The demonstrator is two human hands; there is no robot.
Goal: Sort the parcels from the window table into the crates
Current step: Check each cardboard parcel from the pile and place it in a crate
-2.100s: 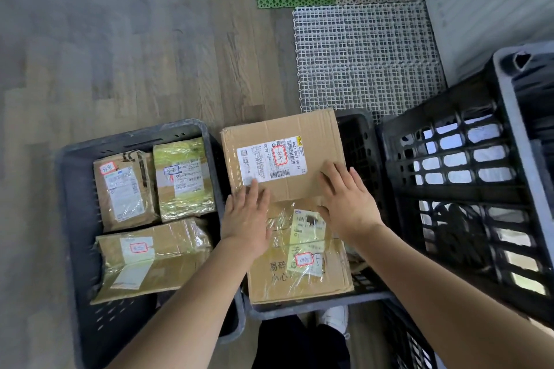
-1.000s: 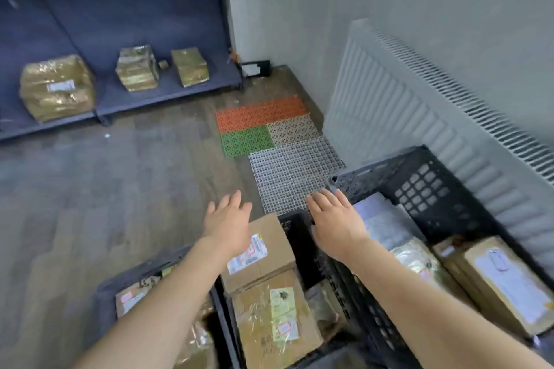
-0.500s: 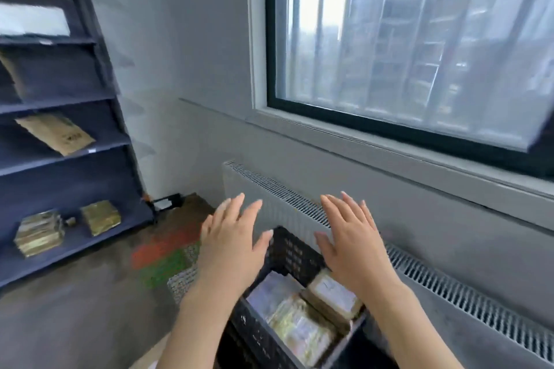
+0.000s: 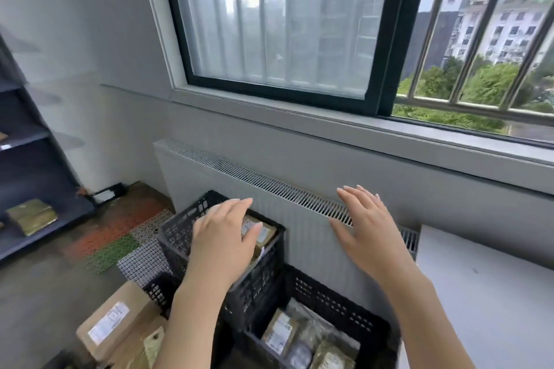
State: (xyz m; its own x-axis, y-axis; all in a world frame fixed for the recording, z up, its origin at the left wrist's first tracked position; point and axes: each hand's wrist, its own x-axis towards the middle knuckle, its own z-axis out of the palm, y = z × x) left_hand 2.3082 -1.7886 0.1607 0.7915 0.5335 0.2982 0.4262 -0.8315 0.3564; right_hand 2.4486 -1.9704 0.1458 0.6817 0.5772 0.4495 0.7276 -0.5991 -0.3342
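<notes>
Both my hands are raised in front of me with fingers spread, holding nothing. My left hand [image 4: 223,237] hovers over a tall black crate [image 4: 180,234] that holds a taped brown parcel [image 4: 260,232]. My right hand [image 4: 367,228] is in the air before the radiator, left of the grey window table [image 4: 485,293]. A lower black crate [image 4: 338,308] at the bottom holds several wrapped parcels [image 4: 280,334]. A cardboard box with a white label [image 4: 115,316] lies at bottom left on more parcels. No parcel shows on the visible part of the table.
A white radiator [image 4: 239,183] runs under the window sill [image 4: 359,135]. Dark shelving [image 4: 36,189] at the left carries a gold-wrapped parcel [image 4: 31,216]. Orange, green and white grid mats [image 4: 120,237] lie on the floor beside the crates.
My hands let go of the cardboard box in the floor crate and lifted away empty. My view swung up and right, from the crates to the window and the table.
</notes>
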